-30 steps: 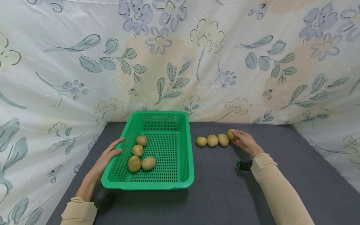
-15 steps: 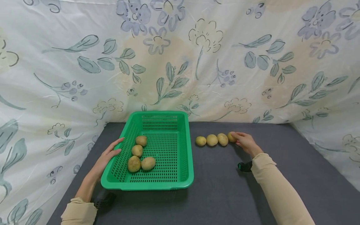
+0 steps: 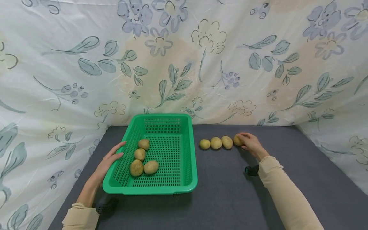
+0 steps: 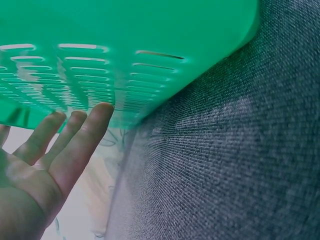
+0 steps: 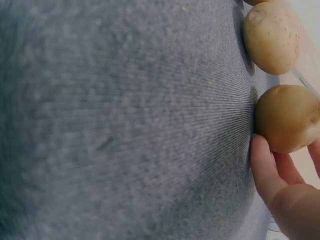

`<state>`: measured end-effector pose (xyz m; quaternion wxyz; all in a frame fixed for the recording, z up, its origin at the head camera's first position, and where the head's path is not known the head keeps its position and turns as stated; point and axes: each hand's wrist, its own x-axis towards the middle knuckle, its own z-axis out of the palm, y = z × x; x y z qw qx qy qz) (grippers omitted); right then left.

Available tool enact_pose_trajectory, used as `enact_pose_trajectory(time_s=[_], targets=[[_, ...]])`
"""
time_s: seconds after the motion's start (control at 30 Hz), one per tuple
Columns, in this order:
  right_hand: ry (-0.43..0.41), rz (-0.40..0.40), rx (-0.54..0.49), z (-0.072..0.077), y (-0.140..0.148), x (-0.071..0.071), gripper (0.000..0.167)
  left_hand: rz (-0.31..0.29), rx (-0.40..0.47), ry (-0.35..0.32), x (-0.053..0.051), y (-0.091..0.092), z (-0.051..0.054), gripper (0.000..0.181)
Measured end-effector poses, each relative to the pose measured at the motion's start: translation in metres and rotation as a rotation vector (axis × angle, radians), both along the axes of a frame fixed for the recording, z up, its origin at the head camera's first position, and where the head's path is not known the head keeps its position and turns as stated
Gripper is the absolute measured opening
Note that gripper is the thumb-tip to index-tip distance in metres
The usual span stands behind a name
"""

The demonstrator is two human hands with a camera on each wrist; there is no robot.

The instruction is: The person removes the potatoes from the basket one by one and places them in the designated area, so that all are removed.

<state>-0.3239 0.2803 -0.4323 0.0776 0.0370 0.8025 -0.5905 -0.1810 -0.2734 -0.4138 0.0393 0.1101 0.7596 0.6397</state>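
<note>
Three potatoes (image 3: 216,143) sit in a short row to the right of the green basket (image 3: 149,190), with no hand on them. At the end of that row farthest from the basket is the fourth potato (image 3: 236,140), and my right hand (image 3: 253,145) has it pinched between thumb and fingers. Seen from the right wrist, it looks to be down on the dark cloth (image 3: 218,191), a slim gap parting it from its neighbour.

My left hand (image 3: 107,161) rests at the basket's left rim, fingers fairly straight with the tips against the slotted outer wall rather than curled round anything.

Inside the basket, towards its left wall, lie four more: the back potato (image 3: 143,144), the middle potato (image 3: 140,154) just in front of it, and nearer the basket's front end the brownish potato (image 3: 136,168) beside the paler potato (image 3: 151,167).

By my judgement the row is about half of the work: three in place, the fourth at its spot though not yet let go, and the four in the basket not lined up. A floral curtain (image 3: 172,80) hangs behind the basket.
</note>
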Motion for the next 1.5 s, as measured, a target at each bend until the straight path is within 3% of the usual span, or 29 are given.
enact_pose_trajectory(time_s=[0.27,0.6,1.23,1.5], targets=[[0.025,-0.027,0.081,0.005,-0.004,0.001,0.065,0.002,0.008,-0.009,0.002,-0.001,0.000,0.056],[0.031,-0.025,0.065,0.006,-0.002,0.000,0.070,-0.020,0.039,-0.022,0.001,0.000,-0.001,0.056],[-0.069,0.005,-0.070,-0.001,0.003,-0.011,0.067,-0.010,0.025,-0.027,0.002,-0.001,-0.002,0.056],[-0.116,-0.012,-0.117,0.006,0.005,-0.010,0.066,-0.009,0.019,-0.027,0.001,0.000,-0.001,0.056]])
